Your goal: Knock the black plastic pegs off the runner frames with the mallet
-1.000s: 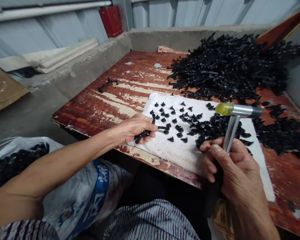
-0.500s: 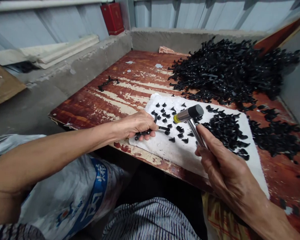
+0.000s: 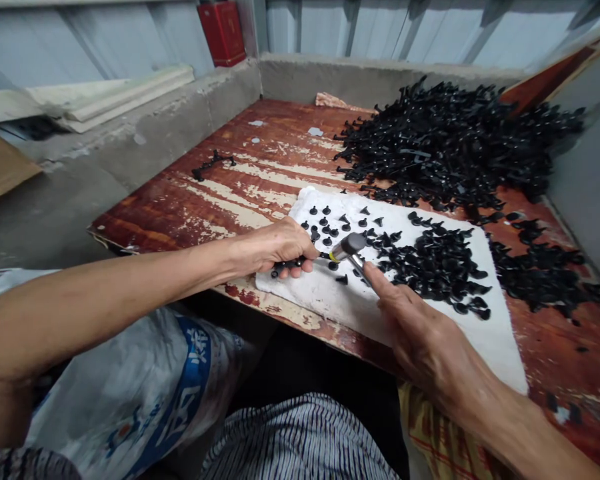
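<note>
My left hand (image 3: pixel 291 243) is closed around several slim black bar-like parts (image 3: pixel 281 267), just above the left side of a white cloth (image 3: pixel 310 305). One bar juts out past the fingertips to the right. In my right hand (image 3: pixel 423 323) is a small mallet (image 3: pixel 351 245) with a metal handle, a black face and a yellow face. Its yellow face is down at the end of the jutting bar; whether they touch I cannot tell. Small black knob-like pieces (image 3: pixel 342 279) stand around it on the cloth, and a heap of similar pieces (image 3: pixel 433 263) lies to the right.
The worn red-brown table (image 3: pixel 155 200) carries a large pile of black parts (image 3: pixel 445 143) at the back right. More small black pieces (image 3: pixel 545 277) lie right of the cloth. A concrete ledge (image 3: pixel 180 123) borders the left, with a red tin (image 3: pixel 222 33) on it.
My right hand has brought the mallet down and left, onto or close to the end of the bar. My left hand keeps its hold. The view has shifted slightly.
</note>
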### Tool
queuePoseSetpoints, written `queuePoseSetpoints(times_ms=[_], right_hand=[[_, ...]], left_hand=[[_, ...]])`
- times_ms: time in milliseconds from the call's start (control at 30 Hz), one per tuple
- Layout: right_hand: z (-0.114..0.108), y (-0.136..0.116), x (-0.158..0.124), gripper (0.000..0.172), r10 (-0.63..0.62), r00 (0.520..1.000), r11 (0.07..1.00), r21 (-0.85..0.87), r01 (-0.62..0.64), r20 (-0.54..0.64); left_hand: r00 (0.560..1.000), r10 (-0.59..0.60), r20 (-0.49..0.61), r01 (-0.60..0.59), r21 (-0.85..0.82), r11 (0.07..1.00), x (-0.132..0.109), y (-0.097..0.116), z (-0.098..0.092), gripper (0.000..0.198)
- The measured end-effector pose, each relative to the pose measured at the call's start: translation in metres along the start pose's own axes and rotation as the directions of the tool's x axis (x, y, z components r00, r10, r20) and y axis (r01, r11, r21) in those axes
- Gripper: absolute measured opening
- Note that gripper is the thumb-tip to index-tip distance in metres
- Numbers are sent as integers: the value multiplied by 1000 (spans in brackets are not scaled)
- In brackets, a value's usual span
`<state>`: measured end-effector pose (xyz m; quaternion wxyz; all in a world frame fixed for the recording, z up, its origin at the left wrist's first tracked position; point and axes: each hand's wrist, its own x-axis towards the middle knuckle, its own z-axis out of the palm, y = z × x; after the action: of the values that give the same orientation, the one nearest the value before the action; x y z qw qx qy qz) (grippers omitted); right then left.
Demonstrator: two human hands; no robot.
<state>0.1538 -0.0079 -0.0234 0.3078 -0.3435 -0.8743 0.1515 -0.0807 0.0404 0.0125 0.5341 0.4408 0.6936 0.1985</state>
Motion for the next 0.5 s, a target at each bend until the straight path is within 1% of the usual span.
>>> queuePoseSetpoints(times_ms=[33,67,167,200,233,300,333,367,433,500], right_hand=[[-1,-1,1,63,-10,1000,1000,4,10,13],[-2,-2,2,63,-16,1000,1000,12,16,-4],[-6,-7,4,70,6,992,999,33,-2,-122],[-6,-7,4,71,9,991,999,35,-5,-130],[-6,-6,3,70,11,994,999,34,-7,-111],[-2,-3,0,64,11,1000,999,45,-10,-24],[0,-1,-1,63,29,1000,998,62,-28,-3],[1,1,-3,64,59,998,994,94,-58,-12],[4,2,-6,68,141,988,978,167,-128,-67],[6,2,-6,65,185,979,963,213,-163,-85]], left_hand=[[1000,-1,-3,1,0,1000,0,0,0,26],[1000,-7,-5,7,1,1000,0,0,0,27],[999,-32,-5,32,-12,999,0,0,0,29],[999,-38,-5,38,-17,999,1,0,0,29],[999,-37,-3,37,-21,999,1,-1,0,28],[999,-33,6,33,-28,999,3,-4,1,27],[999,-32,14,32,-32,999,3,-5,1,27],[999,-31,21,32,-41,999,4,-5,2,28],[999,-37,31,39,-59,998,4,-7,2,29],[998,-43,37,46,-60,997,4,-8,2,30]])
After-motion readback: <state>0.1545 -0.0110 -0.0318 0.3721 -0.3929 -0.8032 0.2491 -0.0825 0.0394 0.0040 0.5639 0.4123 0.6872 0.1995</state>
